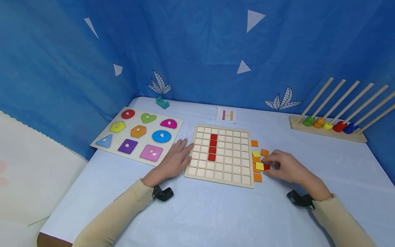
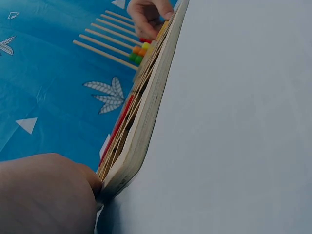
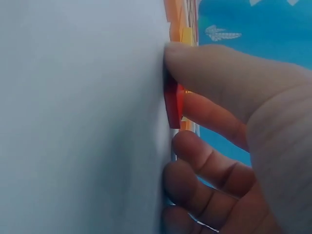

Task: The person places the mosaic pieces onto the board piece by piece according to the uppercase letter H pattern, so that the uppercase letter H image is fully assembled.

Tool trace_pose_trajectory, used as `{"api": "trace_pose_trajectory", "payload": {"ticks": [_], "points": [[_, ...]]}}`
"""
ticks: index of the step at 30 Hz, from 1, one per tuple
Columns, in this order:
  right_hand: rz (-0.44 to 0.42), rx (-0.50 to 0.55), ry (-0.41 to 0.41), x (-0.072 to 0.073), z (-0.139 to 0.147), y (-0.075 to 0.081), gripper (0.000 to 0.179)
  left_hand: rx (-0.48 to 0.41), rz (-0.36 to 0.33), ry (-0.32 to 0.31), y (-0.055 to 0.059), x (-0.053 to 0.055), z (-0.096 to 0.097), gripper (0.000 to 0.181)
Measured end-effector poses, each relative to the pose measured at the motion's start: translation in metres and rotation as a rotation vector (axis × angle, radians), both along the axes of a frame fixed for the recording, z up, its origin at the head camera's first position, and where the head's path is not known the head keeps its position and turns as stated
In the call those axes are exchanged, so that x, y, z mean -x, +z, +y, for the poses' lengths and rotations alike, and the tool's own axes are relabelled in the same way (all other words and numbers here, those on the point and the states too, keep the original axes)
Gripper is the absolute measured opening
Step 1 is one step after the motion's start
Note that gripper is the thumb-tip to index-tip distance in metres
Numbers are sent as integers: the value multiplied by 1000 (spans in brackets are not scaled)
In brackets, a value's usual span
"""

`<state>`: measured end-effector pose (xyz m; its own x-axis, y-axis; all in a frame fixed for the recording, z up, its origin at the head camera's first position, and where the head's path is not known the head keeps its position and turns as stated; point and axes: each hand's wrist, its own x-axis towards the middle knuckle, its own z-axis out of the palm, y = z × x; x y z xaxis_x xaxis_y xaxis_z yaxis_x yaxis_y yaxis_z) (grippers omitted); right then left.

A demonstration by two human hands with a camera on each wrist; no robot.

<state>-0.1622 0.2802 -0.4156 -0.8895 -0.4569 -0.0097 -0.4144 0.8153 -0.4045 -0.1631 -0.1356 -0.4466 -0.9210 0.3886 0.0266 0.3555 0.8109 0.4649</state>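
My left hand [image 1: 175, 158] lies with fingers extended at the left edge of a wooden grid board [image 1: 220, 184], touching its rim. In the board, several red square tiles [image 1: 212, 150] form one column left of the middle. Beyond the board's right edge, my right hand [image 1: 285, 166] has its thumb and index finger curled around a loose red tile [image 3: 174, 105], down at the table surface. Right beside that tile are a yellow tile [image 1: 259, 166] and several orange tiles [image 1: 257, 177], some overlapping. The right wrist view shows the thumb at one end of the red tile.
A shape puzzle board [image 1: 137, 144] with knobbed pieces stands left of the grid. Behind the grid lies a small pattern card [image 1: 226, 115], and a green curved block [image 1: 162, 103] sits near the back edge. A peg rack [image 1: 327, 129] with coloured beads stands at the back right.
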Motion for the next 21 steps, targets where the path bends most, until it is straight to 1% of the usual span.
{"api": "trace_pose_trajectory", "payload": {"ticks": [5,11,21], "points": [[3,17,-14,1,1,-1,31,3,-7,5,2,0,0,56],[-12,28,-34,2,1,-2,28,8,-10,9,3,1,0,56],[28,2,-52,-1,8,0,30,4,-12,8,0,0,0,56]]}}
